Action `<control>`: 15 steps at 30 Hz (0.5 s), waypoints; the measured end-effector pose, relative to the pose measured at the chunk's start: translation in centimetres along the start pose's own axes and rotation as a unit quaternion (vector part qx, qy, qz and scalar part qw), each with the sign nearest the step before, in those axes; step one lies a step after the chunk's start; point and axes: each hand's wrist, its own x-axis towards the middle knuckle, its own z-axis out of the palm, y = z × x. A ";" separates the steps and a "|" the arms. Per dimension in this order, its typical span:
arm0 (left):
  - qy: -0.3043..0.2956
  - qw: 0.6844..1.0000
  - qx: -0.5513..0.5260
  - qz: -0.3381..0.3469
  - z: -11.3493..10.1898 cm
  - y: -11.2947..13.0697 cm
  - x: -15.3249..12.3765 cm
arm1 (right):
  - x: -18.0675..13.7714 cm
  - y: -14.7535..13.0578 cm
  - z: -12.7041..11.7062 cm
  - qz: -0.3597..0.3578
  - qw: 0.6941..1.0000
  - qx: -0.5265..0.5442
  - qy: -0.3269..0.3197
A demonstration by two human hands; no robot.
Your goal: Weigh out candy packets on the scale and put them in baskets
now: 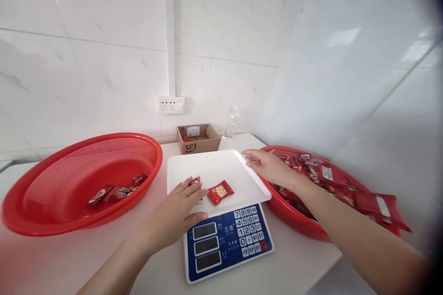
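My left hand (178,209) lies over the near left part of the white scale tray (207,166), fingers stretched out and thumb apart. Beneath its fingers a small red snack packet (196,179) is partly hidden. A second red packet (220,192), with a pale nut-like picture, lies flat on the tray just right of those fingertips. At the tray's right edge is my right hand (268,165), fingers loosely bent and apart, with nothing visible in them. The scale's blue panel (228,242) with keys and displays faces me; its digits are faint.
To the left stands a red mesh basket (86,147) with several packets inside. On the right, another red basket (294,226) is heaped with red packets (325,175). Behind the tray are an open cardboard box (199,140) and a clear plastic bottle (231,122) near the wall.
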 end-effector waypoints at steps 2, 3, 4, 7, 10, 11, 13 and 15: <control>-0.004 1.000 0.003 -0.006 0.3 -0.3 0.2 | -0.2 2.4 -1.9 0.041 0.997 -0.060 0.031; -0.007 1.000 0.008 -0.007 0.4 -0.4 0.4 | -0.4 3.6 -2.6 0.062 0.994 -0.090 0.022; -0.011 1.000 0.016 -0.005 0.5 -0.5 0.5 | -0.7 4.9 -3.1 0.078 0.990 -0.119 -0.006; -0.019 0.999 0.051 0.002 0.7 -0.6 0.6 | -1.6 7.8 -3.1 0.119 0.965 -0.176 -0.154; -0.023 0.997 0.076 0.006 0.8 -0.6 0.5 | -2.4 9.0 -2.1 0.161 0.946 -0.181 -0.214; -0.022 0.997 0.080 0.005 0.9 -0.6 0.5 | -2.6 9.2 -1.9 0.167 0.946 -0.176 -0.215; -0.020 0.997 0.081 0.001 0.9 -0.6 0.4 | -2.8 9.4 -1.7 0.163 0.947 -0.166 -0.220; -0.024 0.997 0.073 -0.007 0.8 -0.6 0.4 | -3.1 9.6 -1.7 0.155 0.953 -0.161 -0.207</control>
